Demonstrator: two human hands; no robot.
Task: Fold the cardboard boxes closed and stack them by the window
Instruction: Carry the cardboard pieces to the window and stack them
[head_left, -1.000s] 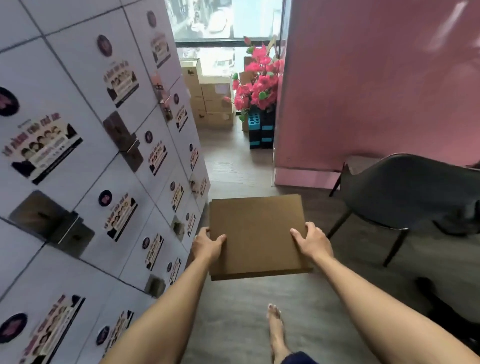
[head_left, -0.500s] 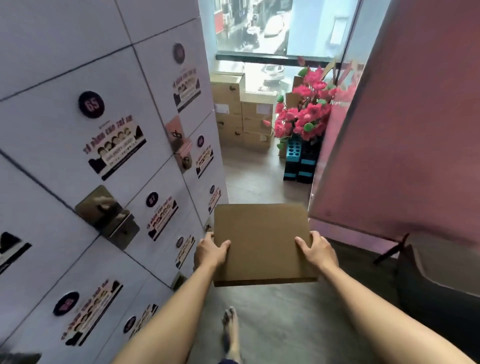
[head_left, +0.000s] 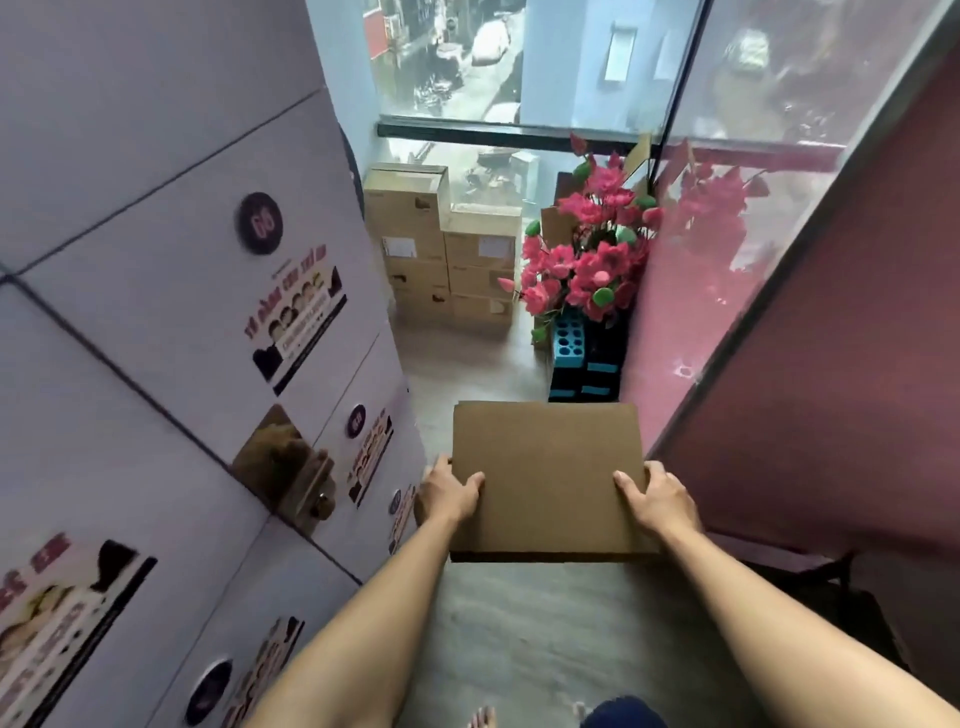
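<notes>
Closed box (head_left: 545, 467) gripped at side edges, left hand (head_left: 449, 493), right hand (head_left: 657, 501); window stack (head_left: 441, 249) straight ahead, slightly left, well apart.

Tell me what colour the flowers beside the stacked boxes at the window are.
Bright pink flowers with green buds, clearest in the head view, right of the stacked boxes.

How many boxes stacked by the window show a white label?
2: one on a left-column box near the top; one on the top right-column box. Other faces are hidden.
</notes>
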